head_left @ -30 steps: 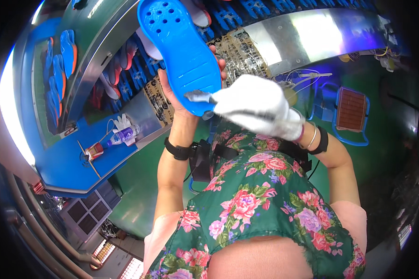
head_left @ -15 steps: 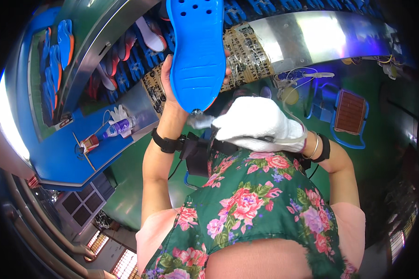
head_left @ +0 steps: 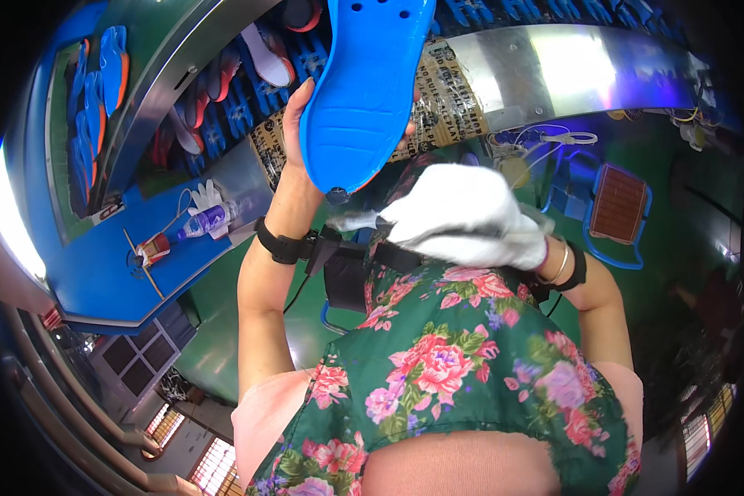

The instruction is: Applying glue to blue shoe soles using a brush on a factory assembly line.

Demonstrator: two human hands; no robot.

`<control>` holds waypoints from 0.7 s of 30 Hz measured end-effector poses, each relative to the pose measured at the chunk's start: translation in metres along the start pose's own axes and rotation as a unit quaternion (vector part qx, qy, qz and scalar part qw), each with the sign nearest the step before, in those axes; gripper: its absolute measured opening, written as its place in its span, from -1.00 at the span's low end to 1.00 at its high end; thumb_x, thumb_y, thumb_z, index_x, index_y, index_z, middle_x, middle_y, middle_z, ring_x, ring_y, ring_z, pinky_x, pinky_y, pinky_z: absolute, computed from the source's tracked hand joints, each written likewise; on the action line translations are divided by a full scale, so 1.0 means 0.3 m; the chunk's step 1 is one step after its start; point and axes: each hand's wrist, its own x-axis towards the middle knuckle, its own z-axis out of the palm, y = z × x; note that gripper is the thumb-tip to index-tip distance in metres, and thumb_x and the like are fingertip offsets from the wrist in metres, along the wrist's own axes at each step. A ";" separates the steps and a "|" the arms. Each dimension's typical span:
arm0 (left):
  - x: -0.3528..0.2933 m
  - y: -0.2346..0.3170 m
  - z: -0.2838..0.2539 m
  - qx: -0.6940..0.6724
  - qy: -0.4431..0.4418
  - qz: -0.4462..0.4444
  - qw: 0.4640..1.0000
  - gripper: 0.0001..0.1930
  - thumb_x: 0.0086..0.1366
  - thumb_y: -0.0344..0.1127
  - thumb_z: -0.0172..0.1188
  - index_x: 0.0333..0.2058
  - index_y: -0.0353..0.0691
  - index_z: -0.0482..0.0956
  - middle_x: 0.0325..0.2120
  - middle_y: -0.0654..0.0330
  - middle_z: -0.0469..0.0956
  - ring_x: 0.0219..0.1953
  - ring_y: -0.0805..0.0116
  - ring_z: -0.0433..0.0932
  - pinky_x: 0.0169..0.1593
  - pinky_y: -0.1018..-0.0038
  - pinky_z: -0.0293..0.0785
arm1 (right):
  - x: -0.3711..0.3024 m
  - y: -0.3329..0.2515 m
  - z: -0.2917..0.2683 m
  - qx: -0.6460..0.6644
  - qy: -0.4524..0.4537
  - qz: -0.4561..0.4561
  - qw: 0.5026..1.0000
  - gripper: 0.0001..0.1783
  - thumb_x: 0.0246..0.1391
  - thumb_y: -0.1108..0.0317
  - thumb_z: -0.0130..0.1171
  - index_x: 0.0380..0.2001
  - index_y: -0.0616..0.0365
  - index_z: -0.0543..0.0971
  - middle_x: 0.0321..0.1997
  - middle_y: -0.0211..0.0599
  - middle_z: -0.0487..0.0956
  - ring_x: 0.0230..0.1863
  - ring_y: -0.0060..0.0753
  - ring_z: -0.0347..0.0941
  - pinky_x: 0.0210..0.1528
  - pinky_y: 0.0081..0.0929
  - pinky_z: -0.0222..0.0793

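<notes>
My left hand [head_left: 295,136] grips a blue shoe sole [head_left: 360,116] from beneath, thumb along its left edge and fingertips showing at the right. The sole has holes toward its far end and ridges across its heel, with a small dark spot at the heel tip. My right hand [head_left: 463,211], in a white knitted glove, is closed around a slim tool [head_left: 354,222]. That tool's pale tip is blurred, so its kind is unclear; it points left, just below the heel and apart from it.
Ahead, a curved metal-edged conveyor [head_left: 546,70] carries several soles and blue holders; brown printed tape [head_left: 446,87] wraps its edge. On the blue side table [head_left: 99,281] lie a purple-labelled bottle [head_left: 207,221], a white glove [head_left: 208,197] and a small red container [head_left: 153,248]. A chair [head_left: 618,205] stands right.
The sole has tilted, its far end swinging right and its heel shifting slightly left. My gloved right hand has turned a little, with the tool's tip moving slightly left and down.
</notes>
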 end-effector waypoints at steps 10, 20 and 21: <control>-0.016 0.049 0.027 0.035 0.090 -0.079 0.992 -0.17 0.38 0.17 -0.01 0.39 -0.38 0.19 0.24 -0.38 0.36 0.18 -0.42 0.46 0.25 -0.18 0.44 | -0.029 0.039 0.017 -0.119 -0.035 -0.087 0.988 -0.64 -0.07 0.41 0.40 -0.12 0.01 0.71 -0.08 -0.23 0.71 -0.25 -0.19 0.63 -0.28 -0.35 0.59; -0.039 0.065 0.023 0.014 0.077 -0.078 0.994 -0.18 0.37 0.15 0.00 0.38 -0.40 0.21 0.27 -0.38 0.34 0.16 -0.41 0.49 0.24 -0.21 0.44 | 0.017 0.027 0.001 0.011 -0.048 -0.026 0.998 -0.70 -0.08 0.48 0.44 -0.19 0.03 0.75 -0.12 -0.25 0.73 -0.19 -0.20 0.64 -0.13 -0.29 0.58; -0.054 0.068 0.012 0.051 0.062 -0.090 0.993 -0.17 0.36 0.16 0.01 0.38 -0.40 0.21 0.27 -0.38 0.34 0.17 -0.40 0.48 0.25 -0.20 0.42 | 0.017 0.054 0.013 0.016 -0.051 -0.030 0.998 -0.70 -0.08 0.48 0.44 -0.19 0.03 0.75 -0.12 -0.25 0.73 -0.19 -0.20 0.64 -0.13 -0.29 0.58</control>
